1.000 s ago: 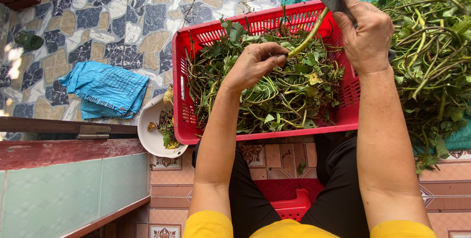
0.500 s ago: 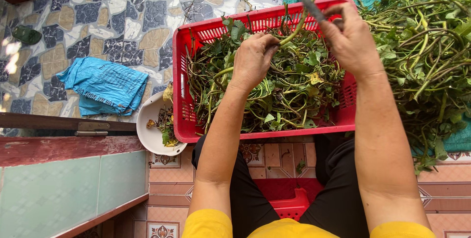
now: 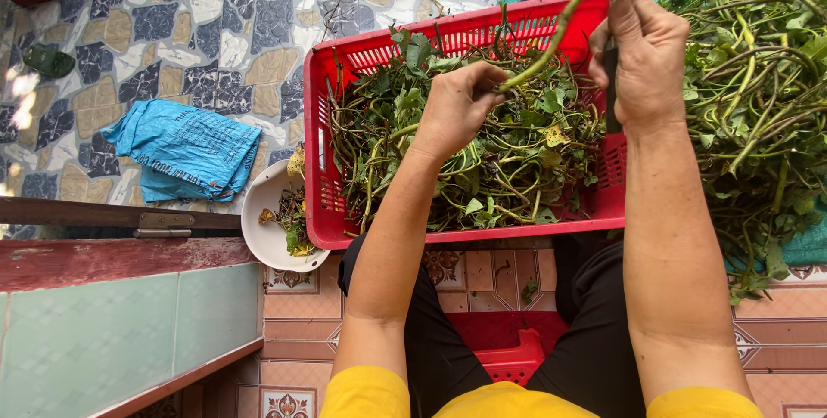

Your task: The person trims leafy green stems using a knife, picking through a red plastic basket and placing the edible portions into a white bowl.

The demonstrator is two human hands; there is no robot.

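Note:
My left hand (image 3: pixel 457 108) pinches the lower end of a long green stem (image 3: pixel 551 39) over a red plastic basket (image 3: pixel 327 168) full of leafy stems and trimmings. The stem runs up and to the right, past my right hand (image 3: pixel 642 48). That hand is closed around a dark-handled knife (image 3: pixel 611 82), whose blade is hidden behind the fingers. A large heap of green stalks (image 3: pixel 758 108) lies on a teal sheet to the right of the basket.
A white bowl (image 3: pixel 263 229) with leaf scraps sits at the basket's left corner. A folded blue bag (image 3: pixel 185 151) lies on the patterned stone floor. A red stool (image 3: pixel 508 358) shows between my legs. A tiled ledge (image 3: pixel 112 323) is at lower left.
My right hand has turned so the knife blade, raised and visible before, is now hidden behind the fingers. My left hand has lifted the stem's end slightly toward the right.

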